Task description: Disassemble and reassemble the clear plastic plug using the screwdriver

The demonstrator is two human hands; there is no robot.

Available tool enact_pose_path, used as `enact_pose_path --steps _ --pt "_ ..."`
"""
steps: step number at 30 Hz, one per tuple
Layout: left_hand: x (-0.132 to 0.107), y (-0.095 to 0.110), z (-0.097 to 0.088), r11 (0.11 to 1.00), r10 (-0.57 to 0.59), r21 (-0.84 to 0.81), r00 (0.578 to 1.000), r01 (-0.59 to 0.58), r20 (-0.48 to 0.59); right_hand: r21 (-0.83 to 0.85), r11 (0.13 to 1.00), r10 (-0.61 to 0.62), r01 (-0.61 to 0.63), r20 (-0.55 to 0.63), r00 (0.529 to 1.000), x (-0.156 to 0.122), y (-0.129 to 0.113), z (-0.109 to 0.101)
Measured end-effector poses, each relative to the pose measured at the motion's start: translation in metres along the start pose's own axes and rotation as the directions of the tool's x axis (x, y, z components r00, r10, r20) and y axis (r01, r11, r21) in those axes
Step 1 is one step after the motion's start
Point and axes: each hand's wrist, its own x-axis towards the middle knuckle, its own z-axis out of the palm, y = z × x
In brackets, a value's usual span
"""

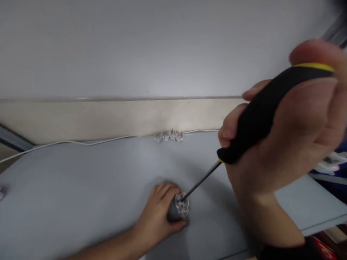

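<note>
Fitting [183, 210], clear and small, sits on the dark holder [172, 213] toward the worktop's [94, 187] near edge, its face turned up to us and its longer side running from far to near. We have the left hand [153, 209] wrapped round the holder from the left, thumb on the near side, so that hand is much the nearer. Our right hand [295, 122], above and to the right, is closed round the driver [258, 113]; its shaft slants down leftward and the tip meets the fitting's far part (whether it is seated, we cannot tell). Beyond, at the worktop's far edge, we see a row of clear pieces [166, 136], pins up, and a cord [81, 143] along that edge.
</note>
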Motion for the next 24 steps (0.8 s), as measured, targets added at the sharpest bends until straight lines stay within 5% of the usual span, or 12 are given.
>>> enact_pose_path --steps 2,5,11,22,24 --pt "-0.001 -0.002 0.002 1.000 0.017 -0.002 1.000 -0.017 -0.015 0.057 0.998 0.012 -0.006 -0.098 0.995 -0.004 -0.003 0.009" --pt "-0.002 -0.006 0.005 0.999 0.035 0.001 0.999 -0.035 -0.041 0.130 0.989 0.074 -0.065 -0.073 0.995 -0.010 -0.004 0.013" --pt "-0.001 -0.009 0.001 0.999 0.047 0.001 0.998 -0.047 -0.038 0.011 1.000 0.021 -0.020 -0.144 0.989 -0.006 -0.012 0.017" --pt "0.002 0.001 -0.005 1.000 0.011 0.005 1.000 -0.012 0.015 -0.188 0.982 -0.023 0.010 -0.067 0.997 -0.007 -0.025 0.022" --pt "0.001 0.001 -0.004 1.000 0.007 0.007 1.000 -0.007 0.018 -0.159 0.987 0.035 -0.029 0.032 0.999 -0.006 -0.026 0.016"
